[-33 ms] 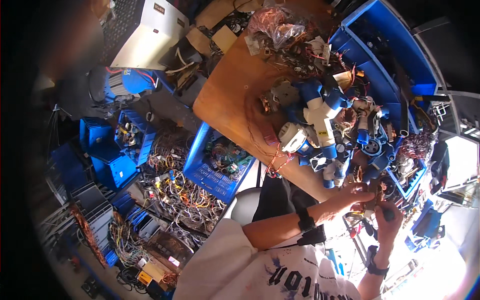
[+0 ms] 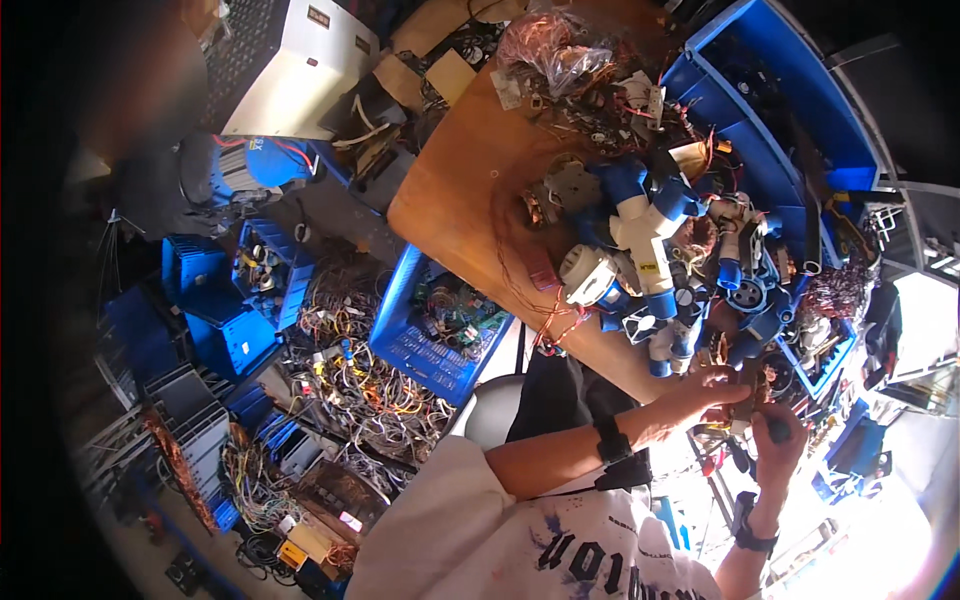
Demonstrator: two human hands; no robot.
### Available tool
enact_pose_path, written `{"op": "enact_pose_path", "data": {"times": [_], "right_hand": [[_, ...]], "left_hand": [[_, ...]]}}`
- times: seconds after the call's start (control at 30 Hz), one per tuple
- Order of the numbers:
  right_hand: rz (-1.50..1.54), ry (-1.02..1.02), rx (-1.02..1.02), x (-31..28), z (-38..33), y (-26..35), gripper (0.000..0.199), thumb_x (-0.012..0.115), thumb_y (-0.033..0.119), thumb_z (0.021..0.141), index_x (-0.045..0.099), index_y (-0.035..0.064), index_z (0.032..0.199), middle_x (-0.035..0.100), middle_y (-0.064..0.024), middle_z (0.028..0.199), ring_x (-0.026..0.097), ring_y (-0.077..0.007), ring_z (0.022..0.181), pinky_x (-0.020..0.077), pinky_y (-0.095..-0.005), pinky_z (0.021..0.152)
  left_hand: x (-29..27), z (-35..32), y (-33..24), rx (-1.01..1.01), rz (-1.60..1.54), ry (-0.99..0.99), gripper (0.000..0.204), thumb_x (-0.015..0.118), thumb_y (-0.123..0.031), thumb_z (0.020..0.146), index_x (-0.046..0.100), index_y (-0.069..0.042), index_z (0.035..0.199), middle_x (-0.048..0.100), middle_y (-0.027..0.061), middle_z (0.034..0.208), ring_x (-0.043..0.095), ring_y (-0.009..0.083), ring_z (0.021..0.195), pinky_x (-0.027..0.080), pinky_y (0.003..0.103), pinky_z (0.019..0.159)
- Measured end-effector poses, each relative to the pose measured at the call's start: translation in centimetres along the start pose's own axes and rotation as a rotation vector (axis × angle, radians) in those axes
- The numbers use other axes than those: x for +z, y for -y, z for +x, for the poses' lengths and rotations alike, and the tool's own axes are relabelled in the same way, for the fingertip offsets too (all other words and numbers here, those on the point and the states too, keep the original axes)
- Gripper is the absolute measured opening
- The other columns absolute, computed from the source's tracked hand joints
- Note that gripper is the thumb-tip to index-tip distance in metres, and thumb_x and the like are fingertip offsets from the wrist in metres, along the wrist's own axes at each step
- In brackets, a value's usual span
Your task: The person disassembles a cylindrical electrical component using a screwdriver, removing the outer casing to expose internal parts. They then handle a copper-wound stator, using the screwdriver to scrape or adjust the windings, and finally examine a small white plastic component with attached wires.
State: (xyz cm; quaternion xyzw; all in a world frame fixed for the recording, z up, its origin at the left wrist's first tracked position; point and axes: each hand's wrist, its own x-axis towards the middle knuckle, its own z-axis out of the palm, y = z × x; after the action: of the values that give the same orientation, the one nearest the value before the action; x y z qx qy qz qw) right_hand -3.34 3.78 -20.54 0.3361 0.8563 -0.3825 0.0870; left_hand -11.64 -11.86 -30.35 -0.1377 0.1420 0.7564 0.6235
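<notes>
Hands [image 2: 745,415] unmoved on knobbly copper-wound part [image 2: 748,385]

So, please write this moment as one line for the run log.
left hand: on small brownish part | right hand: grips dark tool at that part | nearby: blue-white plug pile on wooden table

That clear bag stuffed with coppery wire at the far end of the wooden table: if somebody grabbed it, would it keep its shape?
Probably not. The bag of copper wire looks like thin crinkled plastic around a loose tangle, so it would likely sag and shift. Packed with metal, it may feel heavy for its size. It looks unlikely to roll, but stray strands could snag on the clutter beside it.
</notes>
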Motion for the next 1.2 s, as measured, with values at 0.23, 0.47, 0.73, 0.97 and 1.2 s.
{"op": "enact_pose_path", "data": {"times": [0.23, 0.47, 0.73, 0.97, 1.2], "right_hand": [[0.023, -0.017, 0.074, 0.7, 2.0, -4.0, 0.009, 0.066, 0.0, 0.079, 0.064, -0.0009, 0.088, 0.059, -0.0005, 0.078, 0.05, -0.0069, 0.069, 0.0403, -0.0234, 0.06], [0.081, -0.087, 0.14, 1.9, 3.2, -7.8, 0.01, 0.064, 0.002, 0.085, 0.065, -0.002, 0.094, 0.061, 0.0005, 0.081, 0.05, -0.0054, 0.07, 0.04, -0.0221, 0.061], [0.039, -0.092, 0.182, 3.2, 4.2, -9.0, 0.01, 0.063, 0.004, 0.087, 0.065, -0.0026, 0.095, 0.062, -0.0006, 0.082, 0.052, -0.0064, 0.074, 0.0429, -0.023, 0.066], [0.053, -0.079, 0.215, 3.5, 4.5, -8.6, 0.012, 0.064, 0.006, 0.088, 0.065, -0.0031, 0.095, 0.062, -0.0017, 0.082, 0.053, -0.0068, 0.074, 0.0439, -0.0237, 0.067], [0.034, -0.054, 0.22, 3.1, 4.7, -11.2, 0.014, 0.063, 0.008, 0.088, 0.065, -0.0032, 0.097, 0.063, -0.0015, 0.083, 0.053, -0.0075, 0.076, 0.0437, -0.0237, 0.068]], "left_hand": [[-3.8, -4.1, -2.2, 0.473, 0.674, -0.395, 0.042, 0.072, -0.017, 0.085, 0.053, -0.003, 0.119, 0.061, 0.0087, 0.106, 0.059, 0.0166, 0.099, 0.047, 0.03, 0.09], [-16.3, -9.4, -13.1, 0.842, 0.713, -1.397, 0.066, 0.079, -0.031, 0.078, 0.045, 0.004, 0.124, 0.049, 0.0196, 0.123, 0.048, 0.0233, 0.114, 0.042, 0.037, 0.097], [-23.6, -7.4, -12.4, 0.755, 0.649, -1.156, 0.061, 0.082, -0.022, 0.075, 0.044, 0.005, 0.115, 0.059, 0.0159, 0.109, 0.062, 0.018, 0.095, 0.052, 0.029, 0.083], [-24.5, -8.5, -12.2, 0.789, 1.166, -1.389, 0.067, 0.083, -0.02, 0.074, 0.043, 0.007, 0.121, 0.057, 0.0141, 0.108, 0.06, 0.0182, 0.091, 0.053, 0.032, 0.077], [-20.7, -9.6, -20.0, 0.887, 1.837, -1.168, 0.081, 0.084, -0.022, 0.067, 0.042, -0.003, 0.134, 0.052, 0.0199, 0.123, 0.054, 0.0345, 0.109, 0.046, 0.042, 0.093]]}}
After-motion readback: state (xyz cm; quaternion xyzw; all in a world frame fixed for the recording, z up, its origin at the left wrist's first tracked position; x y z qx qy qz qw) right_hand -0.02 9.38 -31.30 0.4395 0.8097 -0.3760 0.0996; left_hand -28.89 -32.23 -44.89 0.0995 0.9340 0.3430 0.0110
